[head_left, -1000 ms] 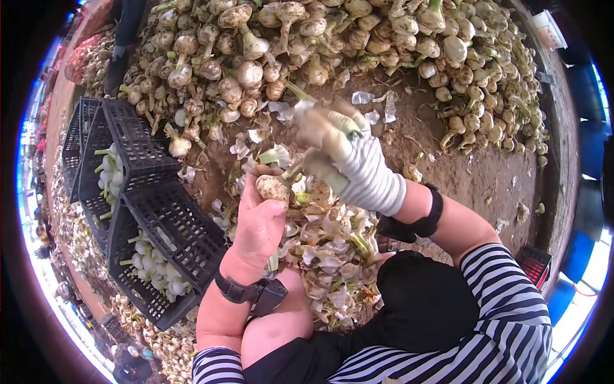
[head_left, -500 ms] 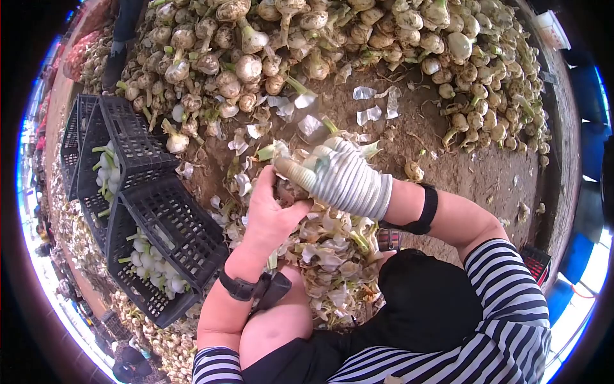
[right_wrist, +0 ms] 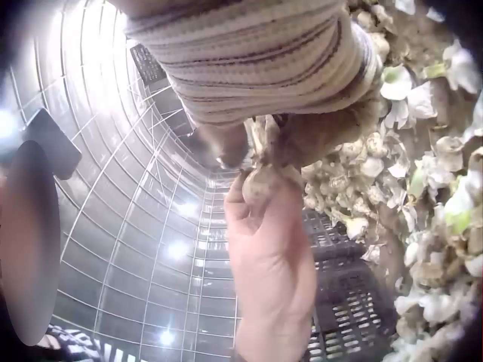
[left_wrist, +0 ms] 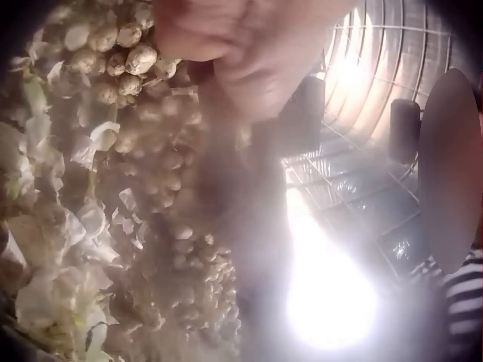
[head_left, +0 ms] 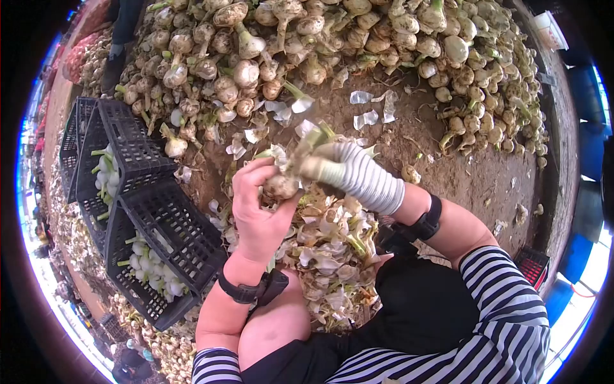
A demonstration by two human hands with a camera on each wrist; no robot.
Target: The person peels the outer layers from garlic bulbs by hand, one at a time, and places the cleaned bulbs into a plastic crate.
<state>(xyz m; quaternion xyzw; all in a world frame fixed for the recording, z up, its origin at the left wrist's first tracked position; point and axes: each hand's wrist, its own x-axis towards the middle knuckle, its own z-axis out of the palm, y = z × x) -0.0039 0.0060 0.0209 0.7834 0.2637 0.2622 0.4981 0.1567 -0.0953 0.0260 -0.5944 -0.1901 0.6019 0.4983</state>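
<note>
In the head view, my bare left hand [head_left: 261, 214] holds a soil-stained garlic bulb [head_left: 280, 187] between fingers and thumb. The gloved right hand [head_left: 361, 176] meets it from the other side, fingers curled at the bulb's stem. From the right wrist, the bulb [right_wrist: 260, 187] sits in the left fingers, its stem running up between the gloved fingers and thumb. Left of the gloved hand's fingertips, the motion is blurred. The left wrist view shows the back part of the left hand [left_wrist: 253, 53]; the bulb is hidden there.
Papery peelings [head_left: 332, 249] heap up below the hands. Unpeeled garlic [head_left: 249, 70] is piled across the back and right. At the left, tilted black plastic crates [head_left: 169, 221] contain clean white bulbs [head_left: 153, 269] with green stems. A white bucket [head_left: 550, 31] stands far right.
The right hand swings in from the upper side to cover the bulb, then draws back slightly right, exposing it again. The left hand keeps the bulb, its fingers now more curled around it.
</note>
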